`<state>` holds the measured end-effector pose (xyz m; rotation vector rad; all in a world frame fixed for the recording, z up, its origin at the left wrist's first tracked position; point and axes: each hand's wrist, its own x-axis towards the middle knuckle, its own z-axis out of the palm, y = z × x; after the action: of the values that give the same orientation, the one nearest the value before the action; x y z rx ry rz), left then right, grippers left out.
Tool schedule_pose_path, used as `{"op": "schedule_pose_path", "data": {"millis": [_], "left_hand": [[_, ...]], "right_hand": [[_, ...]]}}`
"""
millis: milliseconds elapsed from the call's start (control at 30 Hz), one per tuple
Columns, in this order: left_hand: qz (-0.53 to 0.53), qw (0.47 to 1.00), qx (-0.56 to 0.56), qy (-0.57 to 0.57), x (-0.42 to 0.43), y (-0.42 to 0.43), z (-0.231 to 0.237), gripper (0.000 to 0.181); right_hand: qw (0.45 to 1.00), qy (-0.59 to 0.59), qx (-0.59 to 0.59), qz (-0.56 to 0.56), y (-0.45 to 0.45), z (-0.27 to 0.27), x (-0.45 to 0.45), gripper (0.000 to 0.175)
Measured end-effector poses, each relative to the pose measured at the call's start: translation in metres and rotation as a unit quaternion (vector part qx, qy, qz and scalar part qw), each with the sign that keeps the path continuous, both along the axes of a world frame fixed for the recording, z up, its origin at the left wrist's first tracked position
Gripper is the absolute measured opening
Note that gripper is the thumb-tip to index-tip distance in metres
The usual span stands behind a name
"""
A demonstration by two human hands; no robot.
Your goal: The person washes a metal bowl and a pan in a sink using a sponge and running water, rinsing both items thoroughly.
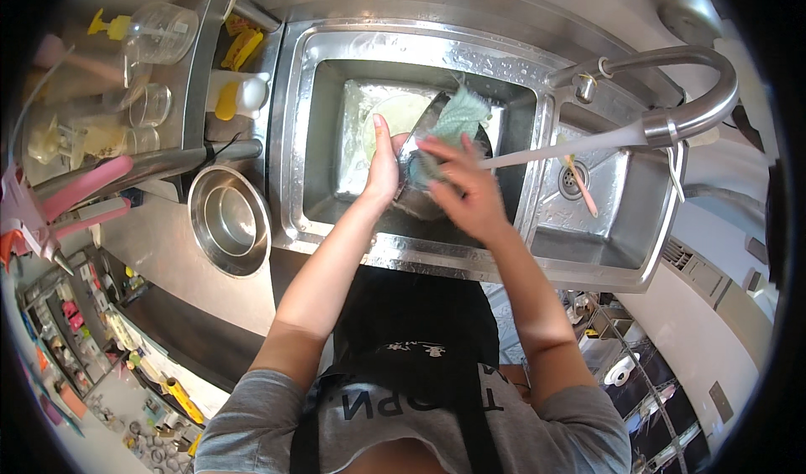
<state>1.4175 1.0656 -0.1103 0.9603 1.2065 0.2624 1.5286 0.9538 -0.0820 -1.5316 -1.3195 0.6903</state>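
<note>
My left hand (381,165) grips the near left side of a dark, shiny metal vessel (429,116), which is tilted over the large sink basin (324,134). A wet green cloth (463,115) is in my right hand (469,190), pressed against the vessel; the fingers are slightly blurred. Water (567,148) streams from the curved steel faucet (724,90) and reaches the vessel beside my right hand. A pale round shape (385,118) shows on the basin floor behind the vessel. My hands and the cloth hide much of the vessel.
In the small right basin (620,187), a pink-handled utensil (587,190) lies across the drain. Nested steel bowls (230,222) stand on the left counter. Beyond them are a clear pump bottle (164,33), glass jars (151,104) and a pink glue gun (38,209).
</note>
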Motion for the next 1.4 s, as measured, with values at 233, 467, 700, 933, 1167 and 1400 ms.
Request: {"op": "schedule_pose_path", "data": {"millis": [233, 467, 700, 933, 1167, 1400], "left_hand": [[-0.129, 0.965, 0.205, 0.103, -0.007, 0.003, -0.010, 0.063], [0.018, 0.993, 0.117, -0.021, -0.012, -0.001, 0.000, 0.039], [0.344, 0.918, -0.154, -0.120, -0.027, -0.021, -0.027, 0.033], [0.397, 0.858, -0.320, -0.066, -0.048, -0.024, -0.029, 0.057], [0.297, 0.913, -0.260, -0.102, -0.079, -0.007, -0.045, 0.062], [-0.035, 0.971, 0.210, 0.106, -0.052, 0.027, -0.009, 0.054]], "right_hand": [[0.985, 0.093, -0.115, -0.093, 0.067, -0.114, 0.054, 0.038], [0.992, 0.020, -0.061, -0.106, 0.061, -0.121, 0.045, 0.036], [0.946, -0.293, 0.005, -0.139, 0.005, -0.031, -0.066, 0.014], [0.932, -0.307, 0.019, -0.194, -0.041, -0.068, -0.041, 0.020], [0.841, 0.447, -0.092, -0.289, 0.005, -0.143, 0.022, 0.049], [0.875, 0.428, -0.182, -0.133, 0.051, -0.133, 0.055, 0.051]]}}
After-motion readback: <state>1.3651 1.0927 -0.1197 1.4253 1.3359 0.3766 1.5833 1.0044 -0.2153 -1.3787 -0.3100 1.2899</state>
